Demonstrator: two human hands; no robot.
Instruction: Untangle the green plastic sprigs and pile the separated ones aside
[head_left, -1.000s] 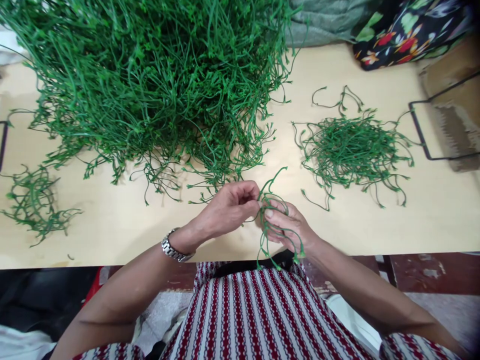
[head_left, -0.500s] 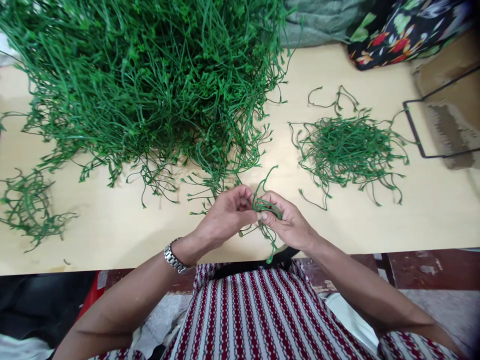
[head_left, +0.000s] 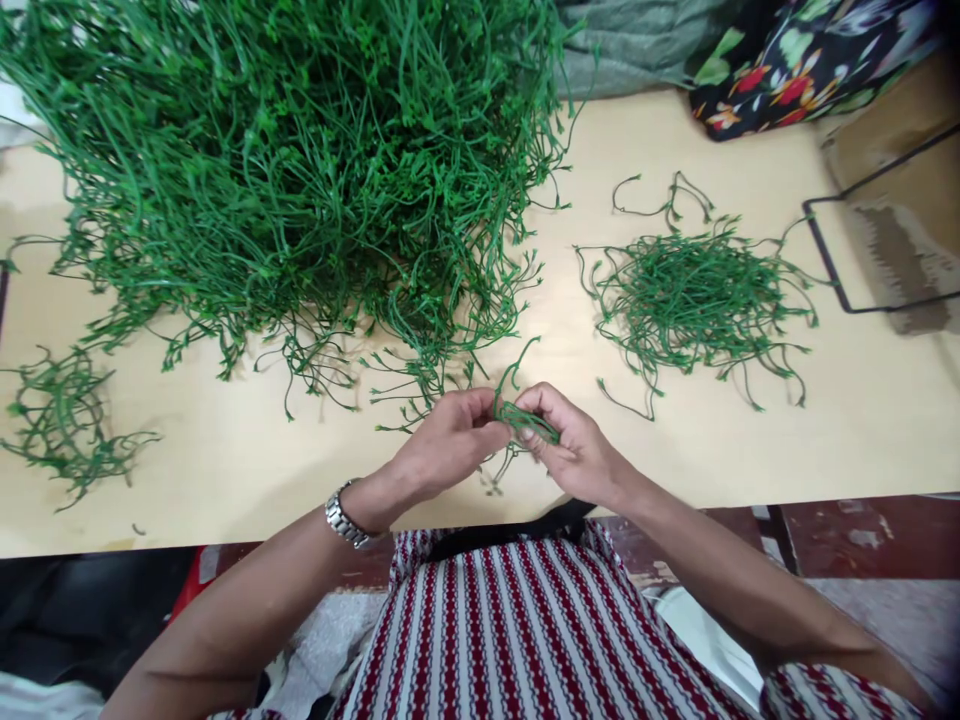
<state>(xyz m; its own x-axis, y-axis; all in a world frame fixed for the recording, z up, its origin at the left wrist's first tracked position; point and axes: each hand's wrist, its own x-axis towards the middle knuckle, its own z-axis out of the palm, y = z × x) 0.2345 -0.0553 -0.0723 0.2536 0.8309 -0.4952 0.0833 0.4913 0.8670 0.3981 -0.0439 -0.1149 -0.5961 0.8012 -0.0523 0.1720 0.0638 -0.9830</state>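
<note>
Close to the table's front edge, both hands meet on a small bunch of green artificial stems (head_left: 531, 422). My left hand (head_left: 454, 440) is closed, pinching the bunch's left end between thumb and fingers. Wrapped round its right part is my right hand (head_left: 574, 442), thumb pressed on top. One thin stem curls up above the fingers, and a few ends hang below, slightly blurred. Just beyond the hands rises a big heap of the same green stems (head_left: 322, 160). A smaller flat pile of stems (head_left: 697, 295) lies to the right of my right hand.
Another loose cluster of stems (head_left: 64, 420) lies at the far left of the pale table (head_left: 247, 470). At the right, a black wire frame (head_left: 829, 255) stands by a torn cardboard box (head_left: 911, 230). A dark floral cloth (head_left: 787, 85) lies at the back right.
Both hands have shifted slightly, the left one a little leftward. The held stems now lie more closely together, and the hanging ends below have moved. The surrounding piles look the same.
</note>
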